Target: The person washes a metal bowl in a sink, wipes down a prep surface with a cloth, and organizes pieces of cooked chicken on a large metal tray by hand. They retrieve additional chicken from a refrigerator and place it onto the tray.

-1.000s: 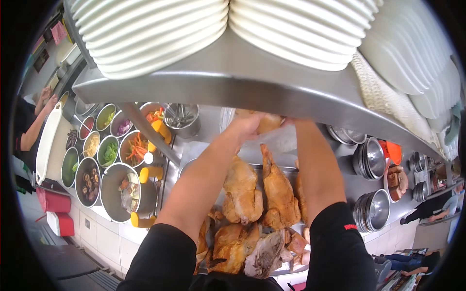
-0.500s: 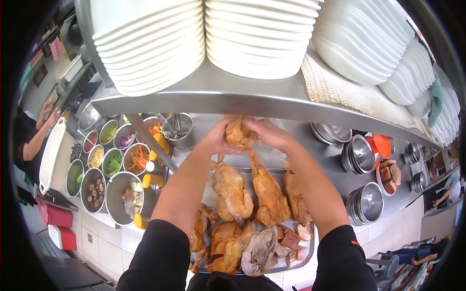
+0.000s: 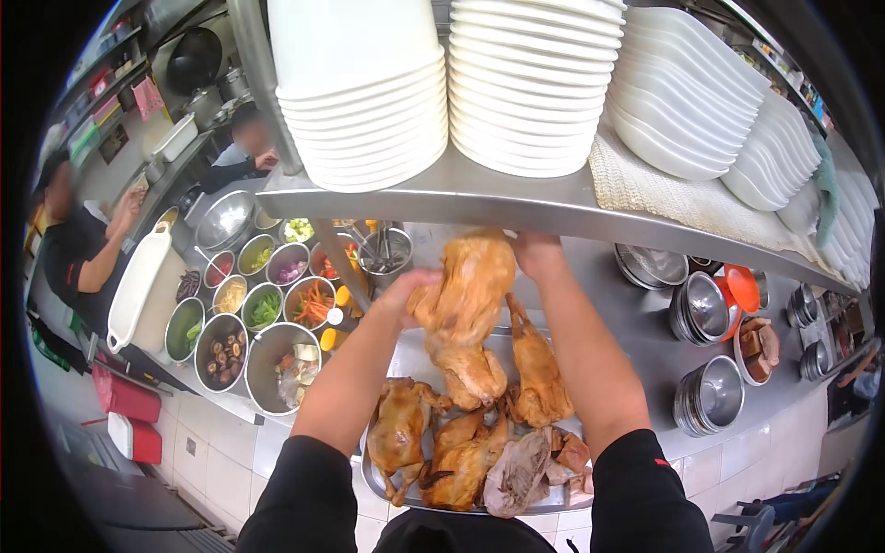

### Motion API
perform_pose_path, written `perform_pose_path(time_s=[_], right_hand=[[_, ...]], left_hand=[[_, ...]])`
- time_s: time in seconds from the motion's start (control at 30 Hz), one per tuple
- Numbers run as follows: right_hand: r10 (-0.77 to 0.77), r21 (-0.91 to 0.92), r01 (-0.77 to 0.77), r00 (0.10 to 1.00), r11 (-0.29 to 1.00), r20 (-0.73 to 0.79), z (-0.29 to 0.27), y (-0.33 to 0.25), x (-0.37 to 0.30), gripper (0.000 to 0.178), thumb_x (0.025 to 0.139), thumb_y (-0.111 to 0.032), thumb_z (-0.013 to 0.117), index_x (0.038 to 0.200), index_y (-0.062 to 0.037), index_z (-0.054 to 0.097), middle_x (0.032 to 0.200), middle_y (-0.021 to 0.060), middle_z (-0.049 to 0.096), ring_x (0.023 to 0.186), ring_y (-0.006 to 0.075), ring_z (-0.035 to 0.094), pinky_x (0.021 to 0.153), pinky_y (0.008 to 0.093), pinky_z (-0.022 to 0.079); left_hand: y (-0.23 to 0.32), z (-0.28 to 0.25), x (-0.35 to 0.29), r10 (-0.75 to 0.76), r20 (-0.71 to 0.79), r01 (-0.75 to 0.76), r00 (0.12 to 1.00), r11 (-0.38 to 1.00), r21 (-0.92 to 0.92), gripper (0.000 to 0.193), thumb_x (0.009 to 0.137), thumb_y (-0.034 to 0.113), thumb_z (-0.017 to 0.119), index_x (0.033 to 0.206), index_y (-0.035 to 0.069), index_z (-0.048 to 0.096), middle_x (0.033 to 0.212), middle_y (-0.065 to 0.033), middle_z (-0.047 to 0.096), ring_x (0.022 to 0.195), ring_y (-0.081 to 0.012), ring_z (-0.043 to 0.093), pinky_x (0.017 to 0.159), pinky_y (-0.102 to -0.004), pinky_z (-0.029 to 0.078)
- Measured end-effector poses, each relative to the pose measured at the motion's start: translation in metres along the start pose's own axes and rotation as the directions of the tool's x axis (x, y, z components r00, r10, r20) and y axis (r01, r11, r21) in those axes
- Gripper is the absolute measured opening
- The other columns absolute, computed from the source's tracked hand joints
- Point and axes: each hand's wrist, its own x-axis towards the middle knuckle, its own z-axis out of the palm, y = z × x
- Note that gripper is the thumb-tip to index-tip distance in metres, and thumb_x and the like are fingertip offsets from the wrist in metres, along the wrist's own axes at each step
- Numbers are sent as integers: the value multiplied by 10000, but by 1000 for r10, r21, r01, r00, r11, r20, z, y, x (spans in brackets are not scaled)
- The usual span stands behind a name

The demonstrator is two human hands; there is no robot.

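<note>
A whole golden-brown cooked chicken is held up between my hands, just under the shelf's front edge. My left hand grips its left side, with the fingers partly behind it. Beside its upper right is my right hand, closed against it, though the fingertips are hidden. Beneath lies a metal tray bearing several more cooked chickens. One chicken is directly below the raised one, another by my right forearm, another at the left. A greyish piece of meat and smaller chunks lie near me.
A metal shelf with stacked white dishes overhangs the counter. Left are metal pots of cut vegetables and a long white dish. Stacked metal bowls stand right. A co-worker is at far left.
The chicken between my hands has come out from under the shelf, showing its long side instead of one end. The whole view has shifted, revealing more of the kitchen at the left.
</note>
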Motion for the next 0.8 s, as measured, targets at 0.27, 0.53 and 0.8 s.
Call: perform_pose_path(time_s=[0.27,0.53,0.8], right_hand=[[-343,441,330,938,835,-52,15,-55,44,372,1001,-289,474,1315,-89,486,1261,67,556,1149,214,541,1005,356,447],[-307,272,364,923,891,-231,-60,-71,25,398,1002,-315,478,1329,-87,481,1254,55,573,1150,210,550,1014,360,444],[-161,-56,152,941,987,-298,-63,-45,-9,402,1013,-344,457,1312,-78,499,1230,68,588,1131,202,562,1002,374,452]], left_hand=[[-30,-13,-117,-20,320,65,947,989,-130,876,759,317,687,1459,-30,290,1366,-205,496,1209,-313,552,1012,-452,473],[-15,-2,-153,-119,-257,149,959,984,101,615,879,297,568,1394,3,403,1311,-175,559,1171,-295,594,1000,-443,485],[-6,6,-104,-356,-410,541,840,616,572,640,960,524,371,1066,-53,627,830,-183,698,637,-249,692,571,-316,569]])
